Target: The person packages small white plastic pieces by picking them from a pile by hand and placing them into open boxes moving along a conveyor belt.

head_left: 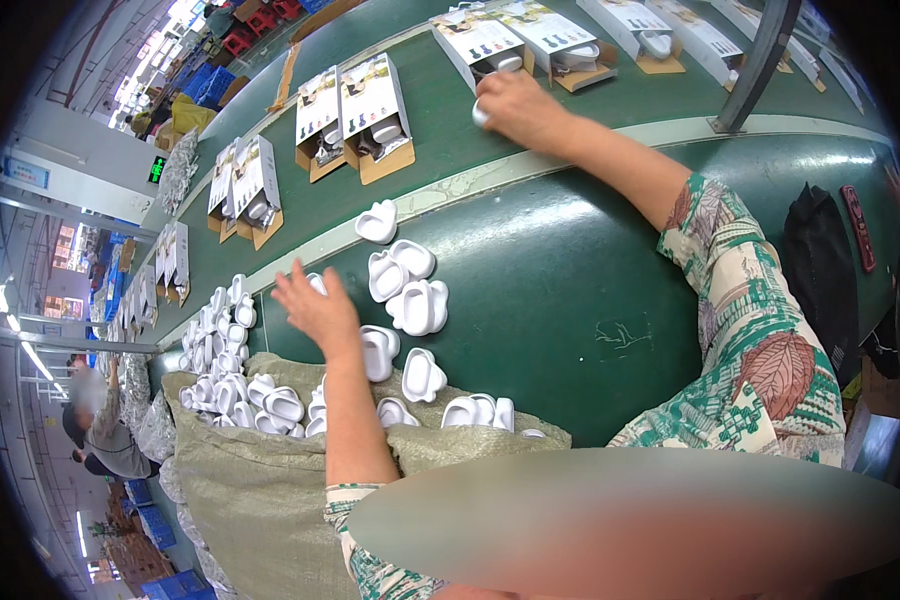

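Note:
My right hand reaches over the green belt at an open-ended printed box. Its fingers are closed on a small white plastic piece, partly hidden by the hand. Another white part shows in the box opening just beyond the fingertips. My left hand hovers palm down above the near table, fingers spread. A white piece shows beside its thumb, and I see no grip on it. Several hollow, rounded white pieces lie right of this hand, and a larger heap lies left of it.
Pairs of open printed boxes stand along the belt. A pale rail separates the belt from the near table. A woven sack holds white pieces at its mouth. A metal post rises at right; dark cloth lies near it.

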The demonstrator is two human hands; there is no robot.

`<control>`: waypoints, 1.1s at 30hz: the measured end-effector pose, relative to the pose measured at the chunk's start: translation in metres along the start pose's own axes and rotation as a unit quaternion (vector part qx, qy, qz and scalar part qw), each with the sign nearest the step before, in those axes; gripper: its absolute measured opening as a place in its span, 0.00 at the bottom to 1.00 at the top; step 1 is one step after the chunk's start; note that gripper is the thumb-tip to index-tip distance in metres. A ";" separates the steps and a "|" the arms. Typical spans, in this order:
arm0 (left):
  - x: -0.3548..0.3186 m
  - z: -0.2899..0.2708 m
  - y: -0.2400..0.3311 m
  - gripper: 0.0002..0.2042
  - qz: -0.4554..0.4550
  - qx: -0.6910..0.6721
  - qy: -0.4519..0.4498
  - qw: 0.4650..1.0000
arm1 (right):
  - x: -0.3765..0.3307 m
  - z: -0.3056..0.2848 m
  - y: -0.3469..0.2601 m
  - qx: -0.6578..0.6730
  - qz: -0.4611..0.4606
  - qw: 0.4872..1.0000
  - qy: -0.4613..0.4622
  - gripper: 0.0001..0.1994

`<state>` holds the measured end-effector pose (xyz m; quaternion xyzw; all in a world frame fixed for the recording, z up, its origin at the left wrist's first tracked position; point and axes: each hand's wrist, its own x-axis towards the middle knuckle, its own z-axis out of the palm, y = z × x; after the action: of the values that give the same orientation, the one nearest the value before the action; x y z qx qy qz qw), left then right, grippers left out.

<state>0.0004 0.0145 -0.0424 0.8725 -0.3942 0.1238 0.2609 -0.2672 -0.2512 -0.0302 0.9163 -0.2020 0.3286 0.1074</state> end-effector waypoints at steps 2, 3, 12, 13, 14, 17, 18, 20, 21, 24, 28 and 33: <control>0.013 0.000 -0.023 0.26 -0.043 0.023 -0.005 0.999 | 0.007 0.004 0.028 -0.075 0.027 0.997 0.004 0.08; 0.021 0.007 -0.044 0.26 -0.040 -0.053 -0.073 0.995 | 0.012 0.009 0.039 -0.117 0.041 0.992 0.004 0.08; -0.001 -0.011 0.024 0.29 0.130 -0.334 -0.229 0.905 | 0.010 -0.002 0.001 0.090 0.044 0.989 0.104 0.13; -0.003 -0.019 0.020 0.29 0.144 -0.298 -0.232 0.915 | 0.011 -0.006 -0.036 0.146 -0.017 0.987 0.070 0.14; -0.003 -0.025 0.021 0.29 0.161 -0.267 -0.236 0.920 | 0.009 -0.013 -0.071 0.195 -0.077 0.977 0.035 0.16; -0.017 -0.066 0.043 0.29 0.276 -0.090 -0.337 0.896 | 0.000 -0.011 -0.127 0.296 -0.178 0.937 -0.061 0.19; -0.020 -0.072 0.043 0.33 0.281 -0.077 -0.404 0.867 | -0.001 -0.006 -0.136 0.303 -0.204 0.928 -0.079 0.19; -0.036 -0.083 0.055 0.37 0.319 0.009 -0.411 0.854 | -0.006 -0.002 -0.141 0.281 -0.213 0.930 -0.106 0.15; -0.041 -0.083 0.054 0.42 0.318 0.024 -0.423 0.848 | -0.005 -0.004 -0.142 0.238 -0.221 0.940 -0.101 0.12; -0.052 -0.072 0.050 0.45 0.344 0.005 -0.389 0.854 | -0.003 -0.007 -0.139 0.210 -0.260 0.942 -0.031 0.11; -0.045 -0.053 0.049 0.41 0.356 -0.083 -0.388 0.846 | -0.002 -0.011 -0.135 0.218 -0.243 0.945 -0.011 0.09; -0.033 -0.013 0.085 0.31 0.387 -0.152 -0.315 0.853 | -0.027 -0.020 -0.084 0.171 -0.153 0.973 -0.027 0.08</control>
<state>-0.0852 -0.0045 -0.0154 0.5910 -0.7751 -0.1279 0.1832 -0.2599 -0.1613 -0.0375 0.9497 -0.0030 0.3131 -0.0079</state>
